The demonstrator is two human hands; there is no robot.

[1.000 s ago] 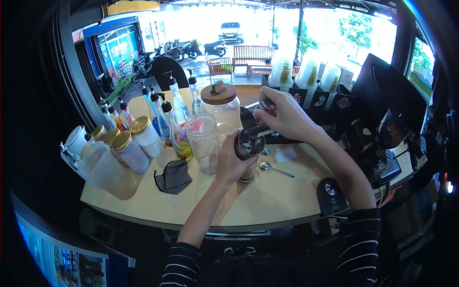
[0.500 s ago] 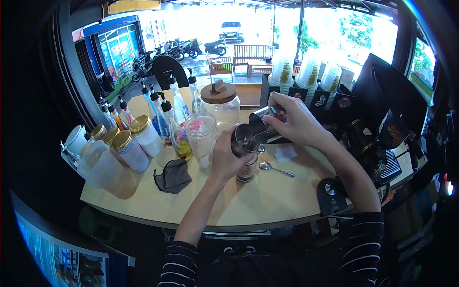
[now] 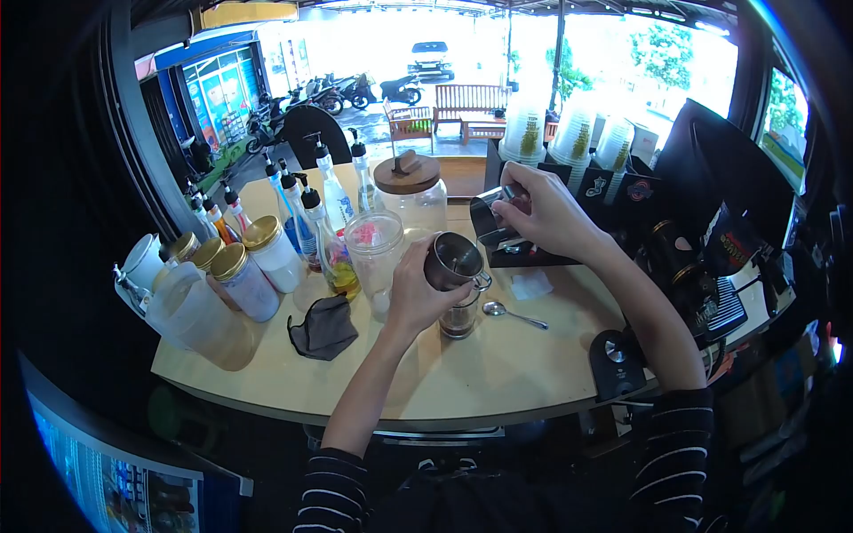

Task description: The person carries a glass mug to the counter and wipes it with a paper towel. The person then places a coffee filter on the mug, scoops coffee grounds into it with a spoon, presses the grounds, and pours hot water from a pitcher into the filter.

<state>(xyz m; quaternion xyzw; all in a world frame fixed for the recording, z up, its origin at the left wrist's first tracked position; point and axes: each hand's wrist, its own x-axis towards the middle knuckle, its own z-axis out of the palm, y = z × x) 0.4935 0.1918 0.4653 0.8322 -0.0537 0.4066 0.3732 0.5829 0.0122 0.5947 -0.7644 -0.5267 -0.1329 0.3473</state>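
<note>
My left hand [image 3: 416, 293] is wrapped around a dark metal cup [image 3: 456, 275], whose open mouth faces up toward me. Directly below that cup, a small clear glass [image 3: 458, 322] with a little brown liquid in the bottom stands on the counter. A gap cannot be made out between cup and glass. Up and to the right, my right hand [image 3: 542, 209] grips a steel pitcher [image 3: 487, 220] by its handle, apart from the metal cup. A metal spoon [image 3: 515, 314] and a folded white tissue [image 3: 531, 284] lie right of the glass.
Left on the counter [image 3: 418, 386] are a dark cloth mask [image 3: 322, 327], a plastic jug [image 3: 195, 320], gold-lidded jars [image 3: 244, 280] and several pump bottles [image 3: 313, 213]. A clear jar [image 3: 373, 235] stands beside my left hand. Stacked cups [image 3: 524, 133] fill a black holder behind; a scale-like device [image 3: 615, 364] sits right.
My right hand has drawn the steel pitcher away from the metal cup, slightly right and back level. The metal cup in my left hand has shifted a little right and its mouth shows more.
</note>
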